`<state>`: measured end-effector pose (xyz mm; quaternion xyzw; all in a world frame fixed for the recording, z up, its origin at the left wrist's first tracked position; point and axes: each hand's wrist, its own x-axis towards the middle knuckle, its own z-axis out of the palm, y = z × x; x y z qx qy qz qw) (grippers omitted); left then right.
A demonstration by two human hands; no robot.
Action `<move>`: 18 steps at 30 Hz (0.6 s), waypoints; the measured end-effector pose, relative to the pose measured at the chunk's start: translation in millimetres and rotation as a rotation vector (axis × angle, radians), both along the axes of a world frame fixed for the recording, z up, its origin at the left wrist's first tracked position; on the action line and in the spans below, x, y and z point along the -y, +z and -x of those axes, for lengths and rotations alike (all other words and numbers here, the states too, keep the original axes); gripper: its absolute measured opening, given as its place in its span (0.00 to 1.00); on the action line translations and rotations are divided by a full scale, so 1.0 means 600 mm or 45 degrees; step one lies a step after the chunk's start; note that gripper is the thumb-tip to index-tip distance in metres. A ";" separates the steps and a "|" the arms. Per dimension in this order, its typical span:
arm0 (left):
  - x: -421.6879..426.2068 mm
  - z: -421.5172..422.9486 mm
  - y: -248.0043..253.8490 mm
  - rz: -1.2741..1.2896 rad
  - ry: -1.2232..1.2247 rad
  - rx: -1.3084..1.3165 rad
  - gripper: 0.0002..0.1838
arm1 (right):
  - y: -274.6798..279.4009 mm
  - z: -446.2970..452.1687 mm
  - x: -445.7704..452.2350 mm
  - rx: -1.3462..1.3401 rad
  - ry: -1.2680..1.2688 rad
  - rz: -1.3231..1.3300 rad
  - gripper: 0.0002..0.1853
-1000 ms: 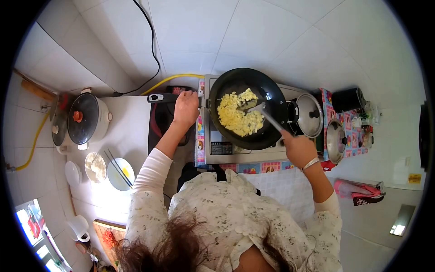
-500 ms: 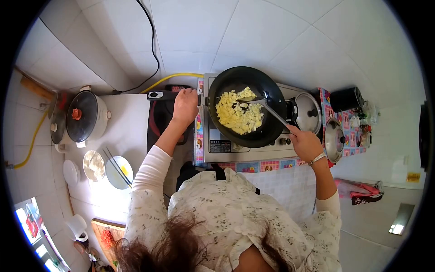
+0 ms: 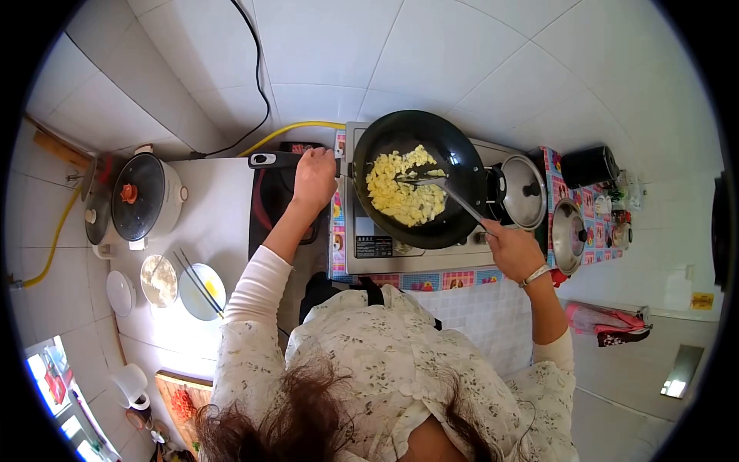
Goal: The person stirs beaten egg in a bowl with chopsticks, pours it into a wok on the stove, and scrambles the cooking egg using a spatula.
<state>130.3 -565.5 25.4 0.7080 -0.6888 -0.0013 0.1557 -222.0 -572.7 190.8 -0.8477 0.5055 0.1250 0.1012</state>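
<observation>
My left hand [image 3: 315,179] is wrapped around the black handle of a dark wok [image 3: 454,150] on the gas stove [image 3: 362,264]. In my right hand [image 3: 514,251] is the handle of a spatula [image 3: 460,199], which slants down into the wok from the right. Its blade lies among yellow scrambled egg [image 3: 402,192], broken into small pieces and gathered in the wok's left half. Part of the blade is covered by egg.
Right of the wok sits a lidded pot [image 3: 522,196], with another steel lid [image 3: 568,237] beside it. To the left stand an electric pot [image 3: 150,196], a bowl of white powder [image 3: 159,282], a bowl with chopsticks [image 3: 202,296] and a cutting board [image 3: 165,393].
The spatula blade has turned and shifted slightly down and left in the egg. My right hand moved a little lower and left; my left hand stays on the wok handle.
</observation>
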 end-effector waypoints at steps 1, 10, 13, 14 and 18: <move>0.001 0.000 -0.002 0.010 -0.002 0.025 0.09 | -0.003 -0.003 -0.004 -0.012 0.004 0.006 0.16; 0.000 0.000 -0.010 0.011 -0.001 0.053 0.09 | -0.023 -0.018 -0.007 -0.210 0.170 0.097 0.18; 0.004 -0.001 -0.002 -0.013 0.009 -0.001 0.09 | -0.020 -0.033 -0.017 -0.121 0.225 0.022 0.18; 0.001 0.000 -0.001 -0.027 0.011 -0.022 0.09 | -0.023 -0.032 -0.014 -0.143 0.188 0.053 0.18; 0.002 -0.004 -0.003 0.017 -0.017 -0.024 0.09 | -0.015 -0.049 -0.015 -0.176 0.145 0.042 0.18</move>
